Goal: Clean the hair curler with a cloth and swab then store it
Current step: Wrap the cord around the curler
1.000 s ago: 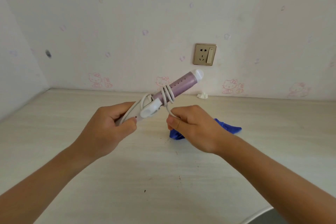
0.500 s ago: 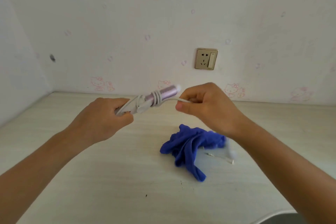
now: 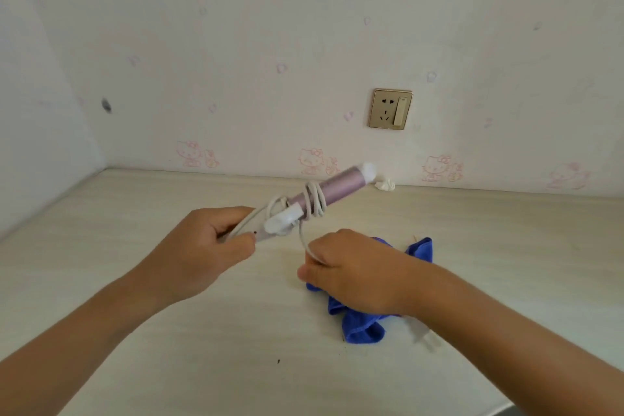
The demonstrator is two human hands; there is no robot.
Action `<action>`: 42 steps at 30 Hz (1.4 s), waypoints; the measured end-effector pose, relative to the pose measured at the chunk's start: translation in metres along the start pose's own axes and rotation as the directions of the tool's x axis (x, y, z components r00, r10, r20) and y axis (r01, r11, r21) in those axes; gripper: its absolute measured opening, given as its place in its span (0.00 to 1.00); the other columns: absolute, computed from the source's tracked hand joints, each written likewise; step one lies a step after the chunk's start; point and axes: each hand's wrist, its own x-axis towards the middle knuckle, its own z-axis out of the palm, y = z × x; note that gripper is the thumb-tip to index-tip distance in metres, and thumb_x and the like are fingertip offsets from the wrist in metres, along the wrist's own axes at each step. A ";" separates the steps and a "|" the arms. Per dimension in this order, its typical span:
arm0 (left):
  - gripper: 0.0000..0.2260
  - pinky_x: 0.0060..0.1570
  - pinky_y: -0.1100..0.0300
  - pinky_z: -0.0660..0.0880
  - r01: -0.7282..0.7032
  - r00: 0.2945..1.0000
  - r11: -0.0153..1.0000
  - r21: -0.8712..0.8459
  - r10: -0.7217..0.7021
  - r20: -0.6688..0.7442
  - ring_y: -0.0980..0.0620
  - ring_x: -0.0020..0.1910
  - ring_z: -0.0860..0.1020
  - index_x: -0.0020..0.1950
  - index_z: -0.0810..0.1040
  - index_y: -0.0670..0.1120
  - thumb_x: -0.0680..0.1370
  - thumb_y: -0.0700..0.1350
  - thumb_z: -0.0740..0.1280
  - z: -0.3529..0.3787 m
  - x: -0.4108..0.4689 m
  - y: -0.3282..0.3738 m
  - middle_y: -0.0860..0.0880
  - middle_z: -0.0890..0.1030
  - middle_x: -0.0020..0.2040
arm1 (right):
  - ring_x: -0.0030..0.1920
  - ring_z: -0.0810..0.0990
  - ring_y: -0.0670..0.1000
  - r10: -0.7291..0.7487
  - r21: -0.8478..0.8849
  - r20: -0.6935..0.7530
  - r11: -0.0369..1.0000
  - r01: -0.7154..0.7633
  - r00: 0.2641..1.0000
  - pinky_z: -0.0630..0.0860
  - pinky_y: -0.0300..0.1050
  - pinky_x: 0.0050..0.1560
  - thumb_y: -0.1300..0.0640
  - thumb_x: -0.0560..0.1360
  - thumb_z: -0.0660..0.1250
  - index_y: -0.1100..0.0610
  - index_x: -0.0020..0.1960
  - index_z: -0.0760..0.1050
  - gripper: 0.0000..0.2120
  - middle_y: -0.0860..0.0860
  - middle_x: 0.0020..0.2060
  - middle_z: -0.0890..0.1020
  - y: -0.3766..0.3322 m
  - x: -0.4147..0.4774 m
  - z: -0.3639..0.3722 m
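Head view, pink hair curler (image 3: 341, 183), white tip, white cord (image 3: 314, 202) coiled round barrel

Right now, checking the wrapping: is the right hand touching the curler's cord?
Touching. The head view shows the right hand pinching the white cord, which runs up to the hair curler.

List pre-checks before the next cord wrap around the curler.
1. Left hand grips hair curler handle: ok.
2. Right hand pinches cord: ok.
3. Existing coils sit together on the barrel: ok.
4. Wall socket has nothing plugged in: ok.
5. Plug end located: cannot tell, likely hidden by the right hand.
6. Blue cloth under the right hand, clear of the cord: cannot tell.
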 end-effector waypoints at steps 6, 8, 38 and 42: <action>0.11 0.31 0.55 0.62 0.007 0.869 0.965 0.261 -0.135 0.476 0.56 0.28 0.65 0.44 0.80 0.47 0.72 0.53 0.64 0.009 -0.009 -0.002 0.46 0.73 0.32 | 0.30 0.72 0.44 -0.144 0.100 0.035 0.985 0.140 0.989 0.69 0.37 0.34 0.51 0.78 0.72 0.51 0.36 0.80 0.12 0.48 0.30 0.78 0.002 -0.025 -0.031; 0.08 0.31 0.53 0.61 0.016 0.805 0.992 0.127 -0.088 0.587 0.52 0.29 0.65 0.43 0.80 0.46 0.73 0.49 0.65 0.018 -0.015 0.000 0.43 0.71 0.34 | 0.31 0.70 0.55 -0.130 0.321 0.027 0.940 0.115 0.991 0.66 0.44 0.34 0.54 0.74 0.76 0.56 0.39 0.84 0.08 0.57 0.31 0.77 0.017 -0.029 -0.029; 0.27 0.65 0.59 0.67 -0.016 0.999 0.924 0.382 0.000 0.040 0.57 0.65 0.73 0.67 0.76 0.53 0.75 0.67 0.61 0.115 -0.082 -0.024 0.60 0.76 0.64 | 0.31 0.75 0.43 0.506 0.437 -0.540 0.852 -0.290 0.672 0.74 0.43 0.33 0.43 0.68 0.72 0.31 0.60 0.75 0.20 0.43 0.36 0.82 0.088 -0.137 0.071; 0.40 0.78 0.52 0.51 0.013 0.973 0.808 0.589 -0.146 0.179 0.53 0.78 0.59 0.77 0.66 0.54 0.72 0.76 0.53 0.119 -0.084 -0.042 0.54 0.64 0.78 | 0.34 0.80 0.48 0.567 0.400 -0.489 0.821 -0.407 0.663 0.78 0.51 0.36 0.41 0.67 0.70 0.31 0.56 0.76 0.17 0.43 0.36 0.83 0.091 -0.142 0.084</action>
